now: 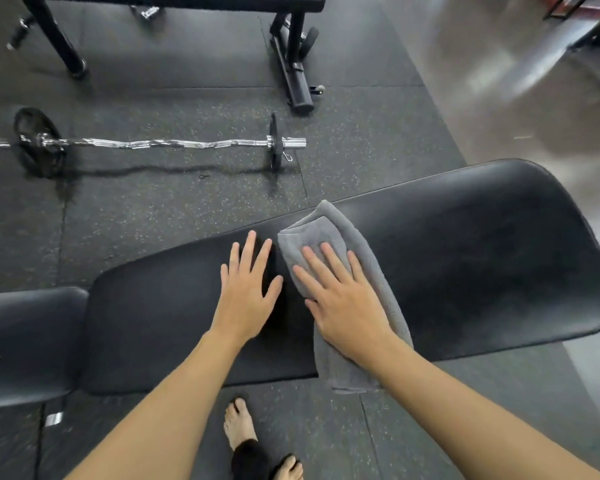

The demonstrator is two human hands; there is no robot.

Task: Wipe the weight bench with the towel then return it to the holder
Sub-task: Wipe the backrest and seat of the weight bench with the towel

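Observation:
A black padded weight bench (482,265) runs across the view, its long back pad tilting up to the right and a separate seat pad (25,341) at the left. A folded grey towel (326,226) lies across the back pad, its near end hanging over the front edge. My right hand (343,299) presses flat on the towel with fingers spread. My left hand (246,289) rests flat on the bare pad just left of the towel, fingers apart, holding nothing. No towel holder is in view.
A chrome curl bar (153,144) with black plates lies on the rubber floor beyond the bench. Another bench's black frame (291,64) stands further back. My bare feet (239,424) are on the mat below the bench. Polished concrete floor lies at the right.

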